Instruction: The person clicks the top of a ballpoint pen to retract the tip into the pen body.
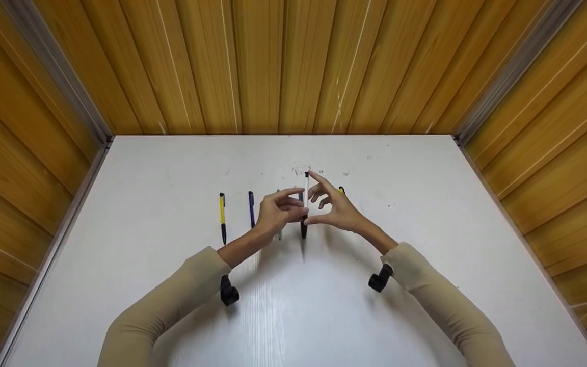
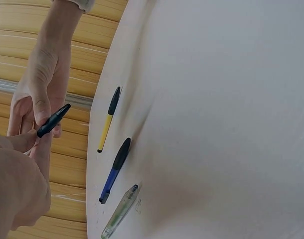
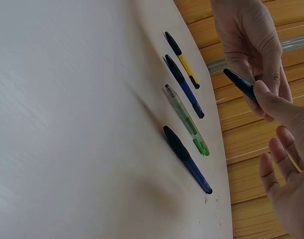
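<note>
A pen [image 1: 307,191] with a white barrel, dark top and dark grip is held upright between both hands above the table. My left hand [image 1: 276,211] pinches its barrel between thumb and fingers. My right hand [image 1: 342,210] spans it lengthwise, index fingertip at the top end and thumb at the dark grip [image 3: 240,83]; its other fingers curl loosely beside the barrel. Below lies a row of pens: a yellow one [image 1: 222,216], a blue-purple one [image 1: 251,208], a clear green one [image 3: 184,117] and a blue one [image 3: 184,157]. The hands partly hide this row in the head view.
Another yellow pen [image 1: 342,189] shows just beyond the right hand. The white table [image 1: 145,204] has small dark marks [image 1: 301,169] toward its far edge. Wood-patterned panels [image 1: 258,66] stand behind and at both sides. Black wrist cameras [image 1: 381,278] hang below both sleeves.
</note>
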The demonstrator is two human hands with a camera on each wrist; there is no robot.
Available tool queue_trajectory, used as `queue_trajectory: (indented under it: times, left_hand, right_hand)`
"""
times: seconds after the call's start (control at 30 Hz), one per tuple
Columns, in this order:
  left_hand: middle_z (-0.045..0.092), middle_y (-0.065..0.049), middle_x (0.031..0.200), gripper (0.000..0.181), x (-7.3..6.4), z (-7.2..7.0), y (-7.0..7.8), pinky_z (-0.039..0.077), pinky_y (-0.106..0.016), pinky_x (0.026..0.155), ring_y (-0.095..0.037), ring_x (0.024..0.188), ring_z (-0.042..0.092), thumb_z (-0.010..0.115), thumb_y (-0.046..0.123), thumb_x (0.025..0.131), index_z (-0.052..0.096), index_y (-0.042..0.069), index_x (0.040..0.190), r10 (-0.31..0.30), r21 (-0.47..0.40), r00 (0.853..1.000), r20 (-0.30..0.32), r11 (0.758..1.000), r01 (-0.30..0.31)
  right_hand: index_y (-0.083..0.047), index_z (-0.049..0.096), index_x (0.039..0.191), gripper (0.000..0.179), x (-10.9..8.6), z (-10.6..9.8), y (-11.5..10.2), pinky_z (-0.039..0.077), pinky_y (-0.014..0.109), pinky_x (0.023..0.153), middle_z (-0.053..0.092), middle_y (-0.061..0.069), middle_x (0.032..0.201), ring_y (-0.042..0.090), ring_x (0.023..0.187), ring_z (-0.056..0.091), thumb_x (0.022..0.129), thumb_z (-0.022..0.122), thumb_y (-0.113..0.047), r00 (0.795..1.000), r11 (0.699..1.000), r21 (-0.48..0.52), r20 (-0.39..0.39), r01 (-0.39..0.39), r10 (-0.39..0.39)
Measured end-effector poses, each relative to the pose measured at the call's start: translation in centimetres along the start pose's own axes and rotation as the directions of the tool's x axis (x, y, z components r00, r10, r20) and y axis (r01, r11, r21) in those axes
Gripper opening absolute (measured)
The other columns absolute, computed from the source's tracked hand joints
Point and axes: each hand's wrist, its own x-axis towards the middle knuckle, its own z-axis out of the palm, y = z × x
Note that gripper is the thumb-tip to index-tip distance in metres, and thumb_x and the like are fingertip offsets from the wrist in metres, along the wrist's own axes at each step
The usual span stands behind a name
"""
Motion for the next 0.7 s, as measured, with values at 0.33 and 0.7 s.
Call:
queue_trajectory:
  times: [0.33, 0.7]
  left_hand:
    - [0.069, -0.003, 0.092, 0.050, 0.0, 0.2, -0.4, 0.067, -0.039, 0.083, -0.007, 0.080, 0.071, 0.072, -0.011, 0.088, 0.062, -0.002, 0.136, -0.023, -0.009, 1.000, 0.010, 1.000, 0.023]
    - [0.071, -0.004, 0.093, 0.051, 0.1, 0.3, -0.5, 0.067, -0.035, 0.079, -0.007, 0.080, 0.071, 0.074, -0.006, 0.088, 0.062, -0.001, 0.137, -0.056, 0.082, 0.998, -0.001, 0.995, 0.056]
  right_hand:
    - [0.005, 0.025, 0.159, 0.095, 0.4, -1.2, 3.6, 0.058, 0.059, 0.090, 0.057, 0.033, 0.127, 0.050, 0.114, 0.059, 0.082, 0.081, 0.006, 0.999, 0.999, 0.038, 0.037, -0.012, 0.010]
    - [-0.002, 0.054, 0.145, 0.053, -0.2, -3.4, 5.8, 0.057, 0.022, 0.096, 0.062, 0.029, 0.126, 0.037, 0.118, 0.063, 0.095, 0.071, -0.006, 0.995, 0.990, 0.095, -0.002, -0.104, 0.105]
